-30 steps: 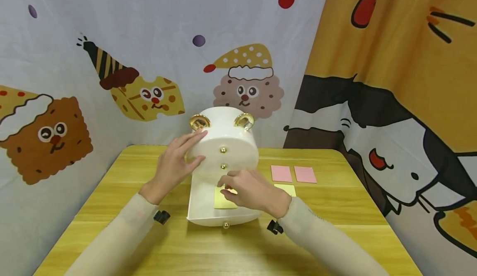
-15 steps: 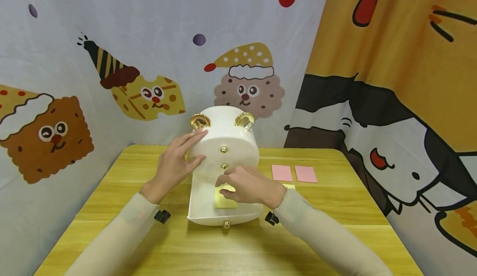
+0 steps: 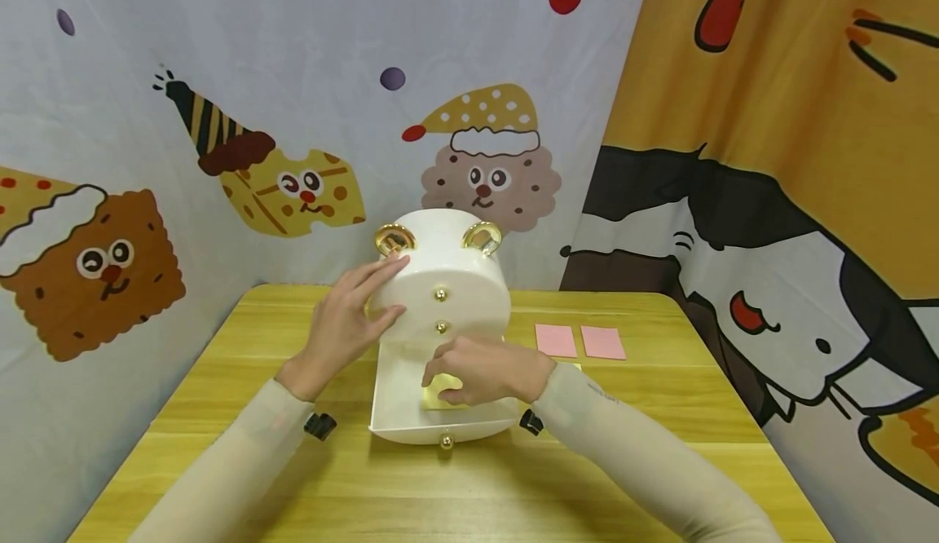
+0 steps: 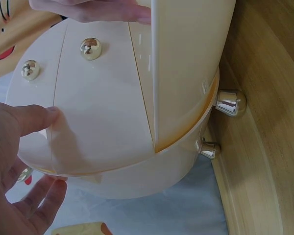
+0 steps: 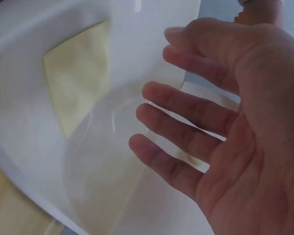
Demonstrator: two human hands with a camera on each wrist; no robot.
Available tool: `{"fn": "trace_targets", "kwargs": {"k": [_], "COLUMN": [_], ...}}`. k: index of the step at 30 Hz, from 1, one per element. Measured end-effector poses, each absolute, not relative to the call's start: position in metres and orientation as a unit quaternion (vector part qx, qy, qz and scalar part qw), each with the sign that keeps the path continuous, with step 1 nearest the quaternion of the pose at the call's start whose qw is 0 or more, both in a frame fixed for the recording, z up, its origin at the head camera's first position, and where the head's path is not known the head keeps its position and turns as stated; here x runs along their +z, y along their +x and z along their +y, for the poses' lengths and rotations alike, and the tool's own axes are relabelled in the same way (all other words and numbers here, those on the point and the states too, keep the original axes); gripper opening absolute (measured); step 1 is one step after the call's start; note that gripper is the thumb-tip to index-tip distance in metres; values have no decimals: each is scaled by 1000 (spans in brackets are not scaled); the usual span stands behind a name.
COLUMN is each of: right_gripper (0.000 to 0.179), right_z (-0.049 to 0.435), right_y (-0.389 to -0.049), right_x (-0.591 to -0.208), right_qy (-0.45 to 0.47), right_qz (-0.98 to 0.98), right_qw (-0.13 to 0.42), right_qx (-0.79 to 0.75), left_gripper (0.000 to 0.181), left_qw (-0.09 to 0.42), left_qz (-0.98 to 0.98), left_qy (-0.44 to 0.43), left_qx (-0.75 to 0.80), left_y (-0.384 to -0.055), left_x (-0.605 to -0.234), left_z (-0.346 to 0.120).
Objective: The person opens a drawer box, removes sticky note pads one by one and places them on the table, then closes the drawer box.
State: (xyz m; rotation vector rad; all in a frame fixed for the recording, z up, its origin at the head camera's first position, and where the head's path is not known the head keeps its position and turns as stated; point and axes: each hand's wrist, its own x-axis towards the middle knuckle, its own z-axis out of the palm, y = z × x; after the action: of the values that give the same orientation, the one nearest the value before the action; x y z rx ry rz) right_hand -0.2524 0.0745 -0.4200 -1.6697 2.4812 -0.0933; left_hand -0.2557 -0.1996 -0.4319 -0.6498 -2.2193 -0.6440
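Note:
A white rounded storage box (image 3: 418, 282) with gold ears and gold knobs stands on the table, its bottom drawer (image 3: 392, 412) pulled out. Inside that drawer lies a yellow sticky note (image 3: 434, 403), also visible in the right wrist view as a yellow square (image 5: 81, 73). My right hand (image 3: 487, 370) hovers over the drawer with loosely bent, spread fingers (image 5: 181, 129), apart from the note and holding nothing. My left hand (image 3: 341, 327) rests against the box's left side. In the left wrist view, its thumb (image 4: 36, 119) touches the front while other fingers reach the side.
Two pink sticky notes (image 3: 555, 341) lie on the wooden table (image 3: 293, 478), right of the box. A sliver of another yellow note (image 3: 577, 366) shows behind my right forearm. A cartoon-printed cloth (image 3: 323, 62) hangs behind the table.
My right hand has shifted left, then slightly down, over the drawer, covering more of the yellow note. The note and my left hand stay in place.

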Motion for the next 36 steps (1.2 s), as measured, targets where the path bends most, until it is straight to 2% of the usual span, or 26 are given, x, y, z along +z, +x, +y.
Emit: {"fn": "trace_targets", "kwargs": {"k": [11, 20, 36], "right_gripper": [38, 41, 50], "right_z": [67, 60, 48], "right_y": [-259, -261, -265], "right_x": [-426, -430, -438], "right_qy": [-552, -554, -556], "right_qz": [829, 826, 818], "right_qw": [93, 97, 79], "right_qx": [3, 36, 129], "left_gripper": [84, 85, 85], "left_qw": [372, 358, 351], "left_qz": [-857, -867, -869], "left_qy": [-254, -246, -245], "left_qx": [-250, -245, -248], "left_y": [-256, -256, -254], "left_x": [-433, -433, -432], "left_z": [-200, -200, -201]}}
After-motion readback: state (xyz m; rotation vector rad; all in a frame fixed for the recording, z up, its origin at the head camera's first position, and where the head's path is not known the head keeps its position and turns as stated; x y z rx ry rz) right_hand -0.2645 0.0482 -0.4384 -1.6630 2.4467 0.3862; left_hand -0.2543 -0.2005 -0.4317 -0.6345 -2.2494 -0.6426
